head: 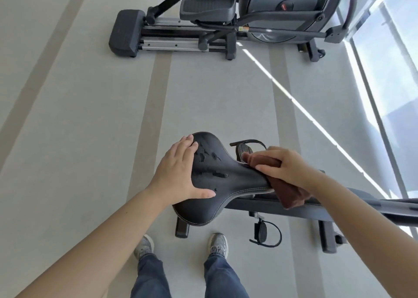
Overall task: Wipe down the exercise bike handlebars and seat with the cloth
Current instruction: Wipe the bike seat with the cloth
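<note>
The black bike seat (pixel 217 184) lies below me, its wide end to the left and its narrow nose to the right, with wet patches on top. My left hand (pixel 181 173) rests flat on the wide end, fingers spread over its far edge and thumb on the near side. My right hand (pixel 287 166) presses a folded brown cloth (pixel 289 196) onto the seat's nose; part of the cloth hangs over the near side. The handlebars are out of view.
The bike's frame (pixel 339 209) runs off to the right, with strapped pedals (pixel 264 232) and floor feet beneath. An elliptical trainer (pixel 214 21) stands across the grey floor ahead. A glass wall (pixel 389 71) lines the right side. My shoes (pixel 218 244) stand just under the seat.
</note>
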A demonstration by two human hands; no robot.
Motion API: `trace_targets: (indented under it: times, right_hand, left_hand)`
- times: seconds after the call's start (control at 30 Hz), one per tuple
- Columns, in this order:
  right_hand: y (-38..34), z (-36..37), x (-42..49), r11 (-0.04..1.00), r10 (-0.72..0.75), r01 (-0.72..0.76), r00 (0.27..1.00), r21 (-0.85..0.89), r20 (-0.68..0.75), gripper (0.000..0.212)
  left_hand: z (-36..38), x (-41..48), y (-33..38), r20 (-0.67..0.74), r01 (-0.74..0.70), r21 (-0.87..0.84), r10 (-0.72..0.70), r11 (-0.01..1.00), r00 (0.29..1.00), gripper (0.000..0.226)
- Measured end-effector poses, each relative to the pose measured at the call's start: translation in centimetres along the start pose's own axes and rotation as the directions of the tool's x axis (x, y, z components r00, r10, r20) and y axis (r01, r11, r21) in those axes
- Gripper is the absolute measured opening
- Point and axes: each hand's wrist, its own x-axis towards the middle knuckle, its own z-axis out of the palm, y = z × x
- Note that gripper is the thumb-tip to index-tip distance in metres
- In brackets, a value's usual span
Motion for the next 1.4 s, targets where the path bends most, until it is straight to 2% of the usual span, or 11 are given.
trace_targets:
  times: [0.13,0.23,0.33,0.5,0.57,0.77,0.83,0.97,1.1,1.2,1.4]
  right_hand:
    - [0.3,1.1,-1.9,0.99,0.128,-0.115,0.978,0.082,-0.168,0.029]
    - [-1.0,3.0,-2.6,0.977,0.208,-0.179,0.914,0.115,-0.348,0.025]
    - [-2.6,5.4,-3.0,0.952,0.303,-0.274,0.761,0.14,-0.573,0.027]
    - [-7.3,10.8,-2.3,0.878,0.402,-0.43,0.415,0.213,-0.816,0.029]
    - [-9.0,12.5,-1.9,0.856,0.413,-0.464,0.353,0.226,-0.839,0.029]
    - [-12.1,16.7,-2.6,0.889,0.392,-0.397,0.403,0.229,-0.827,0.03]
    - [-12.2,17.6,-2.8,0.903,0.383,-0.346,0.382,0.255,-0.841,0.03]
    - [-10.5,16.9,-1.4,0.873,0.442,-0.313,0.184,0.374,-0.878,0.028]
    - [-8.5,14.7,-0.3,0.808,0.555,-0.228,-0.015,0.544,-0.831,0.034]
    - [-8.9,14.8,-0.7,0.786,0.603,-0.166,-0.001,0.595,-0.797,0.035]
    - [-10.7,18.2,-2.6,0.783,0.62,-0.115,0.218,0.611,-0.754,0.033]
  left_hand:
    - [0.1,0.0,-0.2,0.01,-0.01,0.022,0.01,1.0,1.0,0.121]
    - [0.2,0.0,-0.5,0.025,-0.027,0.035,0.026,0.999,0.999,0.121]
    - [0.1,0.2,-0.9,0.035,-0.069,0.076,0.066,0.995,0.997,0.12]
    - [-0.6,0.4,-2.2,0.093,-0.171,0.115,0.161,0.979,0.983,0.12]
    - [-0.8,0.6,-2.7,0.11,-0.222,0.14,0.208,0.965,0.972,0.12]
    - [-1.7,1.6,-4.4,0.124,-0.385,0.17,0.368,0.907,0.922,0.114]
    - [-2.2,2.3,-5.0,0.147,-0.466,0.127,0.448,0.875,0.882,0.11]
    - [-3.2,4.7,-5.6,0.311,-0.644,0.093,0.593,0.759,0.743,0.118]
    - [-3.4,6.4,-5.1,0.398,-0.696,0.108,0.611,0.71,0.684,0.125]
    - [-3.3,6.8,-5.0,0.383,-0.703,0.106,0.624,0.703,0.681,0.13]
    - [-3.1,7.3,-4.6,0.376,-0.739,0.115,0.66,0.663,0.65,0.132]
